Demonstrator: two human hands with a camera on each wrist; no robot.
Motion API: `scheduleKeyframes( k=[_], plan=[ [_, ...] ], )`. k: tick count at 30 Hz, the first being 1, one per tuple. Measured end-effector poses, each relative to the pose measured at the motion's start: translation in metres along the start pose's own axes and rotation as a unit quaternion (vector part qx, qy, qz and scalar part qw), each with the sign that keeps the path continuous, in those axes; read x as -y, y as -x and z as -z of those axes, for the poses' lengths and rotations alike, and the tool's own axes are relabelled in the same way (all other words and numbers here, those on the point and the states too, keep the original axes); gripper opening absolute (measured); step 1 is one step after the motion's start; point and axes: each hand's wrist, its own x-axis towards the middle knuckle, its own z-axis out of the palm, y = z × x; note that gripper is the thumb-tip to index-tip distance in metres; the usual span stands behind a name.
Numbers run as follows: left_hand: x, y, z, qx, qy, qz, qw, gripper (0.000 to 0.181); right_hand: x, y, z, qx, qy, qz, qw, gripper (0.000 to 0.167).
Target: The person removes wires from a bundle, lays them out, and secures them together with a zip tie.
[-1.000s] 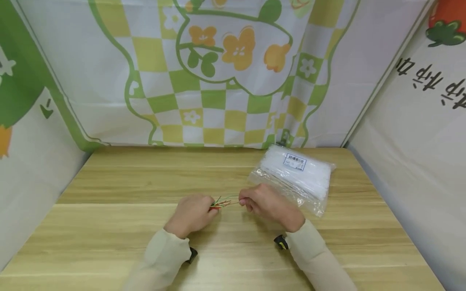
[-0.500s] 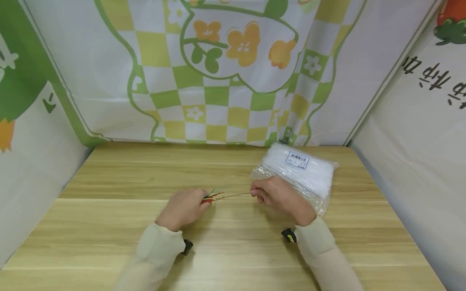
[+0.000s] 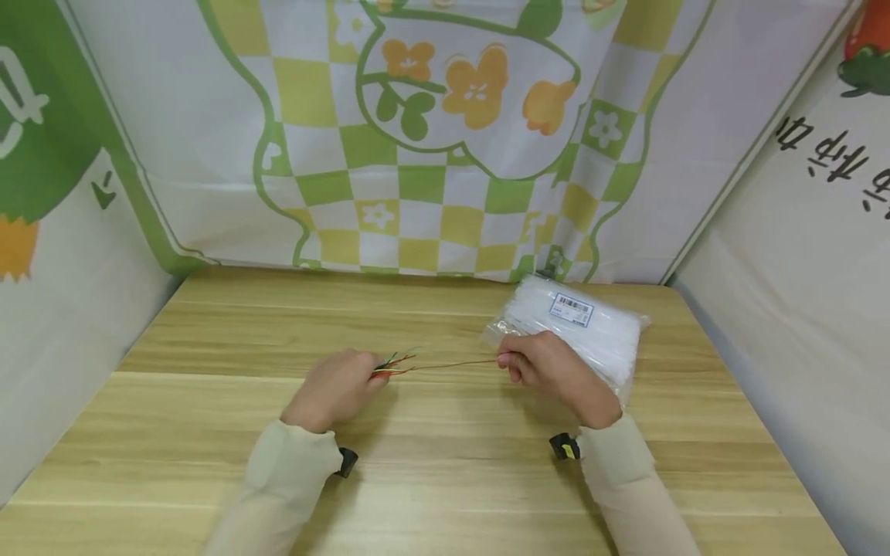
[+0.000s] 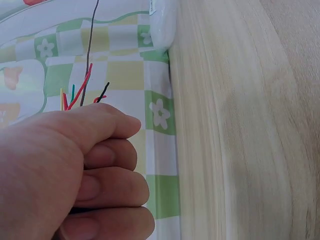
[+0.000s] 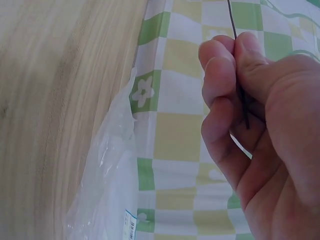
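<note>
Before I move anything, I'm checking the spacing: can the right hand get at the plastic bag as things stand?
Likely yes: the plastic bag lies close by the right hand, with nothing visible between them. The fingers, though, pinch a thin wire, so they would probably need to release that first.

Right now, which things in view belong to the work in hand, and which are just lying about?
In the work:
left hand, gripping coloured wires
right hand, pinching one thin wire that runs between the hands

Lying about, it seems:
labelled clear bag on the table, in neither hand
</note>
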Motion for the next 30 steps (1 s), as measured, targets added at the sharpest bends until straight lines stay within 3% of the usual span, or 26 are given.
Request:
scheduleKeyframes(
  k=[8,16,30],
  plan=[
    [0.001,-0.003,0.002,0.009,0.004,-0.002,1.0,0.034,-0.005,0.003,0.007,0.018,-0.024,-0.017,0.9994,0.02],
    [0.001,-0.002,0.001,0.012,0.003,-0.007,0.9999,0.033,-0.01,0.004,0.008,0.033,-0.014,-0.05,0.9981,0.023],
    [0.002,-0.001,0.002,0.029,0.017,-0.009,0.9994,0.037,-0.017,0.007,0.006,0.039,0.011,-0.056,0.9976,0.026]
  ],
)
